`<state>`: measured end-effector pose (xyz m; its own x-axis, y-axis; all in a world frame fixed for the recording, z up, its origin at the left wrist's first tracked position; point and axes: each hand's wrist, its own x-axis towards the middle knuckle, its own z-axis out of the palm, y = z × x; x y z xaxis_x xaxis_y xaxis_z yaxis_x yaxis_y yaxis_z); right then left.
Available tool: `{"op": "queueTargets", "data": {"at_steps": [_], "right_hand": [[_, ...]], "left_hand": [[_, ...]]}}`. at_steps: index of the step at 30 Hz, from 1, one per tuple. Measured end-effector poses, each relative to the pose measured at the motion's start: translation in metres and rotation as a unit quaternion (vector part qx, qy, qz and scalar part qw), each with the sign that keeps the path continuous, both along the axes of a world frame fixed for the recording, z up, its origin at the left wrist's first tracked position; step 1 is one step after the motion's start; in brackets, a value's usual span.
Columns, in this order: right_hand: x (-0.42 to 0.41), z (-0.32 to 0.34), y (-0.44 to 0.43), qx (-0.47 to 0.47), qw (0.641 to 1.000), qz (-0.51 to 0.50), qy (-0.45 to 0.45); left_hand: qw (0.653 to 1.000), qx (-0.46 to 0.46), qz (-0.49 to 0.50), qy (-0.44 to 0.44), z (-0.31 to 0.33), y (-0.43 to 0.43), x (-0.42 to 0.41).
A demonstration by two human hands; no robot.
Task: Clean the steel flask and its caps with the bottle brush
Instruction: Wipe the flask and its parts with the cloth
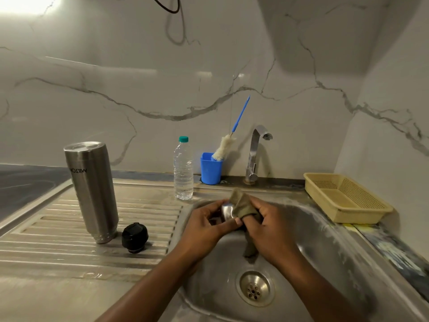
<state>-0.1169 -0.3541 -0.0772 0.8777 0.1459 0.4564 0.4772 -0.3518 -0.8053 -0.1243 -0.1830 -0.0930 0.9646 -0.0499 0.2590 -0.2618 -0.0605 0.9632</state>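
left grip (206,225) pinches the steel cap (227,211), right grip (269,228) clutches a cloth (242,204) against it, bottle brush (224,147) upright beyond both.

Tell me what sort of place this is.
Most likely a home kitchen, at the washing-up spot: a steel sink with a ribbed drainboard, a tap against the back wall, and a bottle brush standing in a blue cup beside it.
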Motion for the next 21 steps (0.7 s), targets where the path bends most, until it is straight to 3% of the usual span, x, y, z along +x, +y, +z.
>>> {"op": "queueTargets", "data": {"at_steps": [5,10,15,17,21], "right_hand": [[0.0,-0.003,0.002,-0.084,0.994,0.052,-0.056],[0.0,0.004,0.0,0.075,0.996,0.033,0.025],[0.0,0.002,0.001,0.142,0.976,-0.014,0.165],[0.0,0.002,0.0,0.103,0.985,-0.059,0.127],[-0.003,0.002,0.0,-0.007,0.996,-0.082,-0.033]], "left_hand": [[0.998,0.053,0.001,-0.044,-0.002,0.001,-0.001],[0.993,0.078,-0.011,-0.086,0.0,-0.006,-0.003],[0.999,-0.021,-0.01,-0.023,0.002,-0.004,-0.003],[0.999,-0.04,-0.009,-0.009,0.002,-0.001,0.0],[0.998,-0.06,0.021,-0.024,0.004,0.006,0.007]]}}
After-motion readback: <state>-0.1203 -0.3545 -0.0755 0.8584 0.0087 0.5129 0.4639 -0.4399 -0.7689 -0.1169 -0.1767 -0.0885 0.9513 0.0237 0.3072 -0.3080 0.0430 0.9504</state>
